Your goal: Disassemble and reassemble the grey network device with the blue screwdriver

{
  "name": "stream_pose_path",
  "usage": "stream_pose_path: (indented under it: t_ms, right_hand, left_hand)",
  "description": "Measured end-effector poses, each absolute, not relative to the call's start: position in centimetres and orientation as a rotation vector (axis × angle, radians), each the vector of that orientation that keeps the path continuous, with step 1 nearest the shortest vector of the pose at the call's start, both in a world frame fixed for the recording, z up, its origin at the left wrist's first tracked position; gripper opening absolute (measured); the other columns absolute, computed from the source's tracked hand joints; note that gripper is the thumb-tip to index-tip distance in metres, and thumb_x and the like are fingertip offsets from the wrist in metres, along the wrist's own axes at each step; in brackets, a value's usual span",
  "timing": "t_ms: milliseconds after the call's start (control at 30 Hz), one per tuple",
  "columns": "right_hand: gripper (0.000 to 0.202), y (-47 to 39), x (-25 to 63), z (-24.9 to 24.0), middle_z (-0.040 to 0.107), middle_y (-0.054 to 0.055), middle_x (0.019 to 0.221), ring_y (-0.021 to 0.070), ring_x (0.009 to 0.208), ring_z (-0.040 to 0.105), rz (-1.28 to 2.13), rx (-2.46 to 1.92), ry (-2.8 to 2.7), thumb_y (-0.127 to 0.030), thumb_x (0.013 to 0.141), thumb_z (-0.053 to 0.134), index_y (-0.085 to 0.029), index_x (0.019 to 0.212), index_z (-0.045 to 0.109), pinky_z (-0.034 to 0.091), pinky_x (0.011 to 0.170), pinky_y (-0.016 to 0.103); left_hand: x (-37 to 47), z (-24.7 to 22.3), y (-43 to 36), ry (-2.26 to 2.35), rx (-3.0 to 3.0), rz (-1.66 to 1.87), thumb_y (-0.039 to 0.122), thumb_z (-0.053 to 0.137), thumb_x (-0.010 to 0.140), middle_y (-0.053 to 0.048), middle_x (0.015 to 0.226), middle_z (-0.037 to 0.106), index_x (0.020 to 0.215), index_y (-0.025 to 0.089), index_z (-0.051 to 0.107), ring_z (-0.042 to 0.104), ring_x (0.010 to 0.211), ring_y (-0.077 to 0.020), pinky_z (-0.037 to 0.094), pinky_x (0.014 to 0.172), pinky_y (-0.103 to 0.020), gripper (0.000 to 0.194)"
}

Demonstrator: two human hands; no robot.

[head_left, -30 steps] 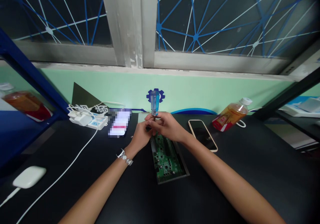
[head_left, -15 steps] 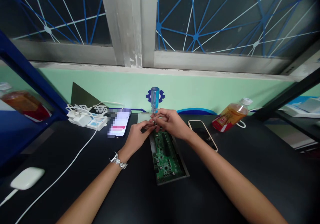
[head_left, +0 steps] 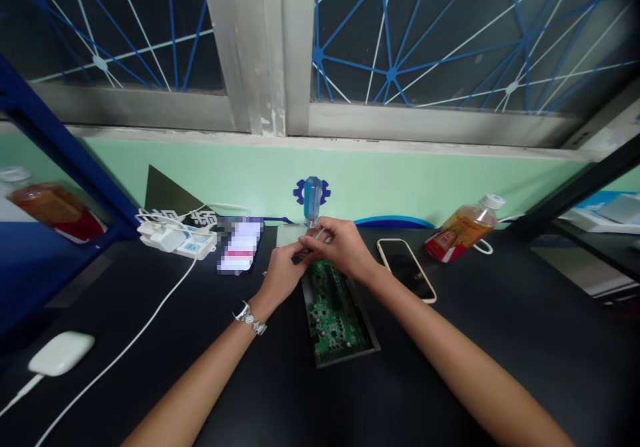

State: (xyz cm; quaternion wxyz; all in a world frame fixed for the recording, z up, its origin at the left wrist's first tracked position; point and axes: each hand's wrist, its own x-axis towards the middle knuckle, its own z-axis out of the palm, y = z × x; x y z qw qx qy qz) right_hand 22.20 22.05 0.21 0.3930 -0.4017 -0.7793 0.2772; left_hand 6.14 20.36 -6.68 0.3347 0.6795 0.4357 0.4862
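A screwdriver [head_left: 313, 200] with a clear blue handle stands nearly upright at the far end of a green circuit board [head_left: 334, 317] in a metal tray. My right hand [head_left: 345, 250] is closed, its fingers around the screwdriver just below the handle. My left hand [head_left: 283, 275], with a silver watch [head_left: 249, 317] at the wrist, meets it from the left. Its fingers are pinched together low by the shaft; what they hold is hidden behind the right fingers. The screwdriver's tip is also covered by the hands.
Left of the hands lie a lit phone [head_left: 241, 247] and a white power strip [head_left: 187, 240] with cables. A dark-screened phone [head_left: 406, 270] and a drink bottle [head_left: 463, 228] are on the right. A white charging case [head_left: 63, 354] with a cable sits at the near left.
The screwdriver handle has turned and shifted slightly right. My left hand has moved a little right, its fingertips now more covered by my right hand.
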Motion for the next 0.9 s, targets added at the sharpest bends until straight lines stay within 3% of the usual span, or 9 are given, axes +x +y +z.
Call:
stream_pose_path:
  t_ms: [167, 367, 500, 567, 900]
  right_hand:
    - [0.015, 22.4, 22.9, 0.2, 0.071, 0.002, 0.074, 0.0152, 0.061, 0.068, 0.952, -0.984, -1.900, -0.033, 0.089, 0.065, -0.019, 0.091, 0.069, 0.051, 0.061, 0.029]
    - [0.027, 22.0, 22.7, 0.2, 0.072, 0.004, 0.089, 0.0130, 0.061, 0.066, 0.925, -0.960, -2.038, -0.034, 0.097, 0.053, -0.019, 0.115, 0.064, 0.049, 0.060, 0.028]
    - [0.014, 22.0, 22.4, 0.0, 0.068, 0.001, 0.079, 0.0125, 0.064, 0.062, 0.642, -0.978, -2.140, -0.031, 0.096, 0.054, -0.020, 0.096, 0.062, 0.046, 0.064, 0.027]
    - [0.016, 21.9, 22.4, -0.1, 0.066, 0.000, 0.074, 0.0133, 0.066, 0.061, 0.625, -0.956, -2.157, -0.029, 0.098, 0.050, -0.020, 0.087, 0.058, 0.044, 0.065, 0.027]
    - [0.018, 20.6, 24.3, -0.6, 0.069, 0.003, 0.091, 0.0146, 0.068, 0.065, 1.002, -0.863, -1.711, -0.042, 0.102, 0.044, -0.024, 0.104, 0.042, 0.053, 0.066, 0.031]
  left_hand:
    - [5.2, -6.3, 19.9, 1.059, 1.764, 1.245, 0.027, 0.064, 0.091, -0.007, 0.102, 0.078, 0.108, 0.018, 0.074, 0.073, 0.094, -0.0223, 0.055, 0.090, -0.034, 0.021]
    - [4.9, -6.6, 20.2, 1.143, 1.767, 1.289, 0.028, 0.066, 0.089, -0.005, 0.088, 0.076, 0.095, 0.017, 0.072, 0.071, 0.081, -0.0191, 0.055, 0.077, -0.029, 0.014]
    - [5.2, -6.5, 20.3, 1.172, 1.789, 1.303, 0.027, 0.067, 0.088, -0.004, 0.088, 0.075, 0.093, 0.018, 0.069, 0.070, 0.081, -0.0188, 0.055, 0.077, -0.029, 0.011]
    - [5.2, -6.4, 20.3, 1.177, 1.801, 1.297, 0.027, 0.067, 0.088, -0.005, 0.090, 0.074, 0.094, 0.018, 0.069, 0.070, 0.082, -0.0186, 0.055, 0.077, -0.029, 0.011]
    - [2.1, -6.6, 17.3, 1.251, 1.971, 1.194, 0.027, 0.066, 0.091, -0.006, 0.103, 0.072, 0.104, 0.021, 0.068, 0.068, 0.089, -0.0186, 0.053, 0.078, -0.031, 0.015]
